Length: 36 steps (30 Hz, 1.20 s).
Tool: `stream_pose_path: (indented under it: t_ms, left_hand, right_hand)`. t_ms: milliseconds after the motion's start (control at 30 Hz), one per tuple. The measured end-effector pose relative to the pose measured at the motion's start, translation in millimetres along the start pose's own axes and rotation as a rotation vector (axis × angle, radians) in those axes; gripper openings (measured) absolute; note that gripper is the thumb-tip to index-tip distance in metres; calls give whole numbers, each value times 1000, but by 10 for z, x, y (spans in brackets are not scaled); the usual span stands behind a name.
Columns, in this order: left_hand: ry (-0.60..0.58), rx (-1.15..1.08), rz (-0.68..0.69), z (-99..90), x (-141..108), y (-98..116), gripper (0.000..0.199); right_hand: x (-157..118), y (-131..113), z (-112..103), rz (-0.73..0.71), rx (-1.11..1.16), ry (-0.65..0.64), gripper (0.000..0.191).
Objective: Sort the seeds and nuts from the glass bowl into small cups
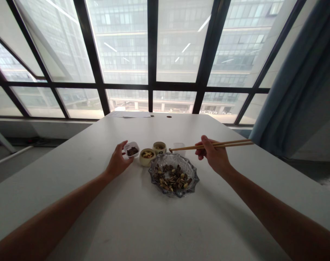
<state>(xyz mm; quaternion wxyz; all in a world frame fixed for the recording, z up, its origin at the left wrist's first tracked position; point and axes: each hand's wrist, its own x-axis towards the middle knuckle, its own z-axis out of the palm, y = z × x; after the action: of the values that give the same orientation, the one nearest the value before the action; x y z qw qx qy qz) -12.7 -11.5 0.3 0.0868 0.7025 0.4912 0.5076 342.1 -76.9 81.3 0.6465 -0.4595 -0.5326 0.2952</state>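
Observation:
My left hand [119, 159] grips a small white cup [131, 144] with dark pieces in it, left of the other containers. Wooden chopsticks [230, 143] are held in my right hand [212, 152], their tips close together over the back rim of the glass bowl. A small dark piece [170, 150] is at the tips. The scalloped glass bowl [193, 181] holds dark striped seeds and some paler nuts. Beside the white cup is a cream cup [145, 162] with light nuts. Another cream cup [163, 145] stands behind, its contents hard to make out.
A clear plastic container [179, 145] stands behind the bowl on the white table [121, 224]. Papers [130, 114] and two small dark round spots are at the far edge. Windows and a blue curtain [284, 79] lie beyond.

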Motion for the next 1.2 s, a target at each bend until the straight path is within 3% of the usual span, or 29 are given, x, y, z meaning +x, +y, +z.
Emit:
stream_pose_path:
  t_ms: [67, 200, 300, 433, 600, 767, 967, 1033, 1200]
  left_hand:
    - [-11, -14, 12, 8, -4, -16, 69]
    - [-16, -24, 50, 15, -11, -36, 68]
    - [-9, -21, 76, 19, -15, -39, 67]
    - [-5, -38, 93, 29, -17, -39, 67]
    - [-10, -63, 112, 44, -11, -49, 66]
    - [-14, -53, 108, 47, -11, -56, 66]
    - [-19, -40, 85, 53, -10, -67, 66]
    - [-17, -38, 68, 55, -9, -69, 65]
    - [-38, -19, -1, 33, -12, -38, 68]
  right_hand:
    - [-92, -88, 143, -149, -51, -33, 52]
    - [-165, -251, 597, -352, -163, -320, 45]
    - [-89, -291, 991, -446, -212, -428, 49]
    - [40, -231, 1392, -484, -280, -509, 53]
    - [108, -111, 1583, -374, -355, -628, 52]
    - [132, -129, 1433, -245, -207, -486, 57]
    - [116, -362, 768, -180, -61, -174, 64]
    - [99, -392, 553, -124, -117, -195, 64]
    - [14, -233, 322, 92, -255, -481, 65]
